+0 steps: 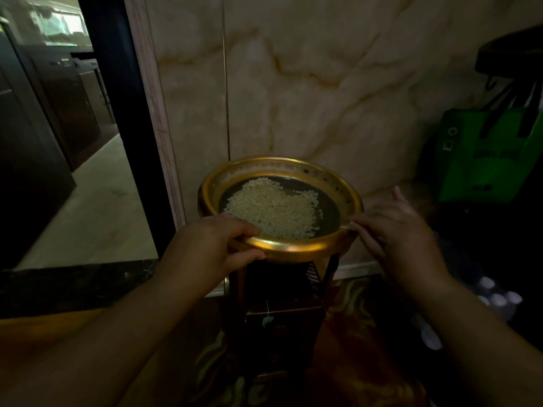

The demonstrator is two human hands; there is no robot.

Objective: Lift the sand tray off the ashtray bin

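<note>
Left hand (217,245) gripping the near-left rim of the pan (282,251), thumb hooked over the lip and fingers curled beneath. Firm hold, likely to steady the pan and carry its weight. Right hand (402,233) at the right rim, fingertips (357,223) touching or lightly pinching the edge; motion blur there, so cannot tell whether closed on it or merely resting. Pan round, brass-coloured, dark inside, held roughly level in front of the body with the near edge a little lower. Grain (273,210) pale, heaped toward the near-left of the bottom, far side bare and dark. Heap on the low side fits that slight tilt. Under the pan, a dark stand (282,312) with a perforated panel; whether touching the pan or just below it, not clear. Behind, a marble wall (308,83). To the right, a green bag (482,160) on the floor near the wall. To the left, a doorway (73,142) onto a dim corridor.
</note>
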